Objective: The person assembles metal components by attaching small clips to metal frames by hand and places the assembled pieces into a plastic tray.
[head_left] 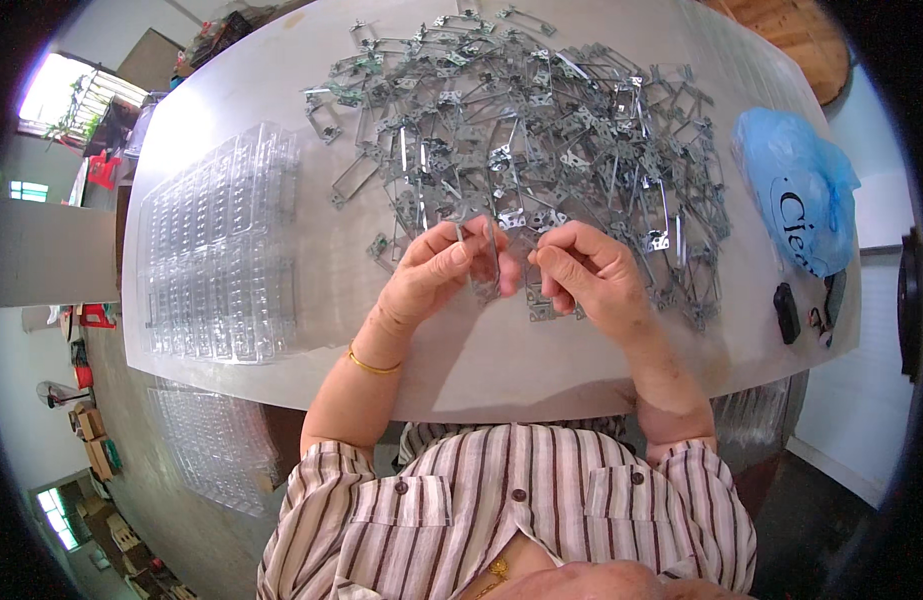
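My left hand point(436, 270) pinches a thin metal frame point(494, 262) between thumb and fingers, in front of my chest and above the table's near part. Close beside it on the right, my right hand point(593, 278) is closed, its thumb pressed against the curled index finger; whatever lies between them is too small to make out. Just beyond both hands spreads a large heap of similar metal frames point(521, 130), tangled and overlapping, with small perforated end plates. Some of the heap's near pieces are hidden behind my hands.
Stacked clear plastic trays point(221, 245) rest on the white table point(461, 385) at the left. More clear trays point(216, 440) sit lower, below the table's left front edge. At the right lie a blue plastic bag point(799, 190) and a small black object point(785, 312).
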